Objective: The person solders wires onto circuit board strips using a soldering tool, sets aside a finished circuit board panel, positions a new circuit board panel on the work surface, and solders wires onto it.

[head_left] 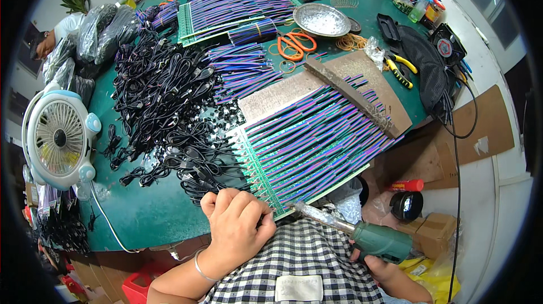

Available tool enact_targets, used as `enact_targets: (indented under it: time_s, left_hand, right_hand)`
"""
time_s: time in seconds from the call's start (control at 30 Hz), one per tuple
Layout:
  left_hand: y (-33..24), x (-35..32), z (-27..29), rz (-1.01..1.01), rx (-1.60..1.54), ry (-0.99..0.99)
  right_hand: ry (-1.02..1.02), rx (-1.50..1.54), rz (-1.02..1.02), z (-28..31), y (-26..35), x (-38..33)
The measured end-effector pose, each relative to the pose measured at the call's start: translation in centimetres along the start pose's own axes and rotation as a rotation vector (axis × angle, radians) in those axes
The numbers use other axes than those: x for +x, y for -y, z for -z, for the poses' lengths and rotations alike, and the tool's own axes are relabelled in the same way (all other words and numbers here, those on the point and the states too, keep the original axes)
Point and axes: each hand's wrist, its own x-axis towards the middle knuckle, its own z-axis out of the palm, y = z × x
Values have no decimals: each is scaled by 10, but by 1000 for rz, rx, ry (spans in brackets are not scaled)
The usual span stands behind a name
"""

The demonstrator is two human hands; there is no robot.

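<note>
My left hand rests at the near left corner of a green circuit board panel. Its fingers are curled together against the board's edge; what they pinch, if anything, is hidden. Rows of cut multicoloured wires run side by side across the panel, their left ends at the board's pads. A wooden bar lies over the wires' far ends. My right hand, partly hidden, is closed around a green heat gun. The gun's metal nozzle points left, toward the panel's near corner beside my left fingers.
Black cables pile up left of the panel, with a white fan beyond. Farther back are orange scissors, a metal bowl, yellow-black pliers and another wired panel. A person is at the far left.
</note>
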Motion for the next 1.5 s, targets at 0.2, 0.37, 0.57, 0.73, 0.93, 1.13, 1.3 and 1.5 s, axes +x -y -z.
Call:
enact_targets:
  time_s: [0.2, 0.37, 0.57, 0.73, 0.93, 1.13, 1.3, 1.5]
  left_hand:
    - [-1, -1, -3, 24, 5, -40]
    - [1, 0, -4, 9, 5, -39]
    - [-1, -2, -6, 1, 44, -43]
    - [0, -2, -9, -2, 39, -69]
    - [1, -3, -8, -18, 46, -64]
    - [1, -2, -9, -25, 41, -59]
    - [1, -4, -10, -16, 50, -58]
    - [1, -2, -8, -17, 37, -57]
  right_hand:
    - [-20, -149, 13, -2, -9, 2]
    - [-86, -75, -61, -5, -8, 0]
    - [-46, -305, 30, -7, 4, 8]
    - [-45, -268, 60, -7, 0, 8]
    - [-98, -223, 18, -8, -2, 4]
    - [-73, -323, 71, -3, -4, 8]
    - [-199, 27, 114, -20, 20, 16]
    - [-203, -30, 138, -17, 15, 11]
